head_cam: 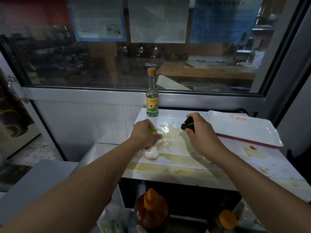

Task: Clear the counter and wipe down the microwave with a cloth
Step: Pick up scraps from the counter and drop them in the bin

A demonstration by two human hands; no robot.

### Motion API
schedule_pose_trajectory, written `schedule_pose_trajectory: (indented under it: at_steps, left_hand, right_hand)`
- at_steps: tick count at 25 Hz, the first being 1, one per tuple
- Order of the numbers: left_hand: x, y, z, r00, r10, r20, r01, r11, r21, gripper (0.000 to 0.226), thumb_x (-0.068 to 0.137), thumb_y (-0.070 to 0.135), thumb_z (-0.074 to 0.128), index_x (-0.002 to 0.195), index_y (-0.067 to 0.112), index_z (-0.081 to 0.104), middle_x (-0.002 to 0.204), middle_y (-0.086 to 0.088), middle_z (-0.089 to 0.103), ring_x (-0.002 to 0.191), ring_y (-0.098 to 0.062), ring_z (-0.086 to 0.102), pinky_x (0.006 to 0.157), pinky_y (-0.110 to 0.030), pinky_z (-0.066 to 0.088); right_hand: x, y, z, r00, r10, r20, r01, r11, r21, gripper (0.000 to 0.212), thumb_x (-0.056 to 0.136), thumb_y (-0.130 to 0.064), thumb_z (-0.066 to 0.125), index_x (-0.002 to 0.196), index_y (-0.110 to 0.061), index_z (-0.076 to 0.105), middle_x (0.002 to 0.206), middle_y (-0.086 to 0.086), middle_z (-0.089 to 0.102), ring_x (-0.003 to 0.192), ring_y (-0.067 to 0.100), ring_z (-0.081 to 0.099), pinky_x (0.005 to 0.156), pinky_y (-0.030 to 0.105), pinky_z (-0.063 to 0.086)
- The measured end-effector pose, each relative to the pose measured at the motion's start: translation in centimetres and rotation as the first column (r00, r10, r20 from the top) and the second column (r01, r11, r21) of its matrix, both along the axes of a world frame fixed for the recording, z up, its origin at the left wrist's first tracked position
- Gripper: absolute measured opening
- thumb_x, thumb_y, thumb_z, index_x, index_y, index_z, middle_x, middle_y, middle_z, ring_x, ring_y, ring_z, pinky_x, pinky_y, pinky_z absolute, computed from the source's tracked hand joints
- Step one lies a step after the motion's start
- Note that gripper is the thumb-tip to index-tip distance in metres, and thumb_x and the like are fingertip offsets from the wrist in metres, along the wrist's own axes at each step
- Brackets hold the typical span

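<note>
Both hands work over the white, stained counter top [176, 158]. Left hand [144, 133] has fingers curled, pinching pale green veg scraps [153, 131] w/ fingertips down on the wet surface. Right hand [200, 132] grips dark green cucumber pieces [188, 125], fingers wrapped round them. Broken eggshell half [151, 153] lies at 6 o'clock from the left hand, just beside it. Yellowish liquid spill [168, 137] spreads btwn the hands. Clear glass bottle w/ yellow cap & label [152, 98] stands upright at 12 o'clock. White rectangular tray w/ red rim [244, 130] sits at 3 o'clock, near the right hand. Microwave & cloth: can't tell where.
</note>
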State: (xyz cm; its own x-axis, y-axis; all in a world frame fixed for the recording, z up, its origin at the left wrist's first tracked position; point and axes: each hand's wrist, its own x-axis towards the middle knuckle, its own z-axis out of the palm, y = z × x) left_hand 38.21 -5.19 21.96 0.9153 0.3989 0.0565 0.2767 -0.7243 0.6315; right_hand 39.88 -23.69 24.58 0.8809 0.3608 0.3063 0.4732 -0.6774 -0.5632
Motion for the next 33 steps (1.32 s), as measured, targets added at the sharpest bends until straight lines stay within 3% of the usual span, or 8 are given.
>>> schedule_pose_trajectory:
  at_steps: [2,5,10,27,33]
  left_hand:
    - [0.0,0.03,-0.02,1.0,-0.014,0.004,0.014,0.999,0.033,0.033,0.074,0.035,0.076,0.09,0.018,0.053,0.086,0.001,0.057,0.078,-0.015,0.051,0.064,-0.022,0.04]
    - [-0.18,0.01,-0.06,1.0,-0.025,0.017,0.024,0.999,0.033,0.031,0.074,0.032,0.077,0.088,0.018,0.054,0.08,0.002,0.058,0.066,-0.011,0.051,0.052,-0.014,0.04]
    - [-0.35,0.24,-0.04,0.999,-0.02,0.036,0.019,0.999,0.039,0.028,0.073,0.019,0.076,0.098,0.015,0.064,0.096,-0.002,0.063,0.085,-0.015,0.053,0.07,-0.023,0.044]
    - [-0.42,0.44,-0.4,0.992,-0.067,0.104,0.053,0.989,0.138,0.021,0.081,0.005,0.063,0.097,0.016,0.071,0.098,-0.002,0.071,0.083,-0.012,0.057,0.069,-0.018,0.041]
    - [-0.98,0.55,0.24,0.99,-0.072,0.121,0.069,0.997,0.034,0.019,0.086,0.006,0.061,0.101,0.014,0.07,0.099,-0.005,0.07,0.079,-0.013,0.056,0.067,-0.018,0.041]
  right_hand:
    - [-0.02,0.03,-0.05,1.0,-0.002,-0.006,0.002,1.0,-0.001,0.032,0.094,-0.009,0.05,0.125,-0.01,0.042,0.124,0.009,0.051,0.109,0.024,0.048,0.085,0.03,0.039]
    - [-0.02,0.11,-0.17,1.0,-0.005,-0.013,0.005,1.0,-0.006,0.032,0.094,-0.009,0.05,0.125,-0.011,0.042,0.124,0.009,0.051,0.11,0.024,0.049,0.089,0.035,0.042]
    - [0.15,0.37,-0.54,1.0,-0.006,-0.016,0.005,1.0,-0.014,0.032,0.094,-0.01,0.051,0.125,-0.011,0.043,0.124,0.009,0.052,0.111,0.024,0.049,0.088,0.033,0.041]
    - [0.71,0.45,-0.78,1.0,0.009,-0.018,-0.009,1.0,-0.026,0.033,0.094,-0.01,0.051,0.126,-0.011,0.043,0.125,0.009,0.052,0.11,0.024,0.049,0.087,0.031,0.04]
    - [0.53,0.2,-0.31,1.0,0.009,-0.007,-0.009,1.0,-0.022,0.033,0.094,-0.01,0.051,0.126,-0.011,0.043,0.125,0.01,0.052,0.11,0.025,0.049,0.086,0.032,0.039]
